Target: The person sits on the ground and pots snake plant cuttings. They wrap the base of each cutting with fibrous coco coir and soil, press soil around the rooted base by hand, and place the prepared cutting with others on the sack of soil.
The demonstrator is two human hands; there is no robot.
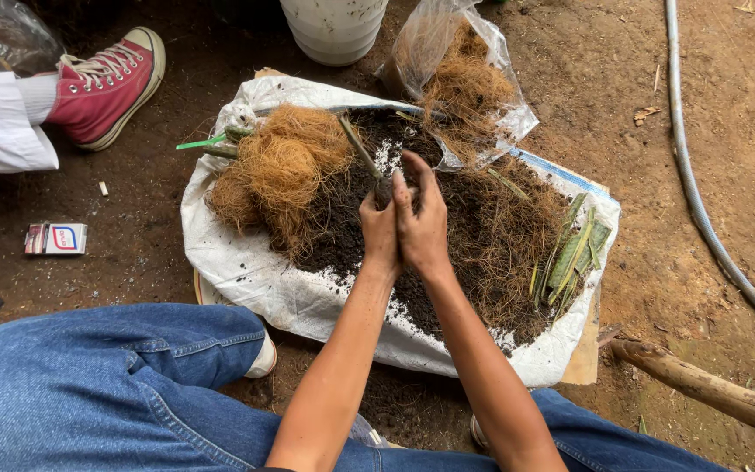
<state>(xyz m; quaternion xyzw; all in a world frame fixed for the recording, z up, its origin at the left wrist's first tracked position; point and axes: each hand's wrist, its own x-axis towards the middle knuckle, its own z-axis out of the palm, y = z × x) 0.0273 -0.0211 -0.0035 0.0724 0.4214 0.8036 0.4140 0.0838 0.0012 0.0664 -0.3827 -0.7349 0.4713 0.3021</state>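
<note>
Over the soil heap (447,236) on a white sack (246,271), left hand (380,232) and right hand (421,223) press together, fingers clamped round a stem (362,153) held low so crumbs fall back on the sack. Coir (281,170) lies just left, leaf scraps (574,253) at the right edge. Bare ground lies beyond the sack; a bucket (334,31) and a bag (465,79) crowd its far edge.
</note>
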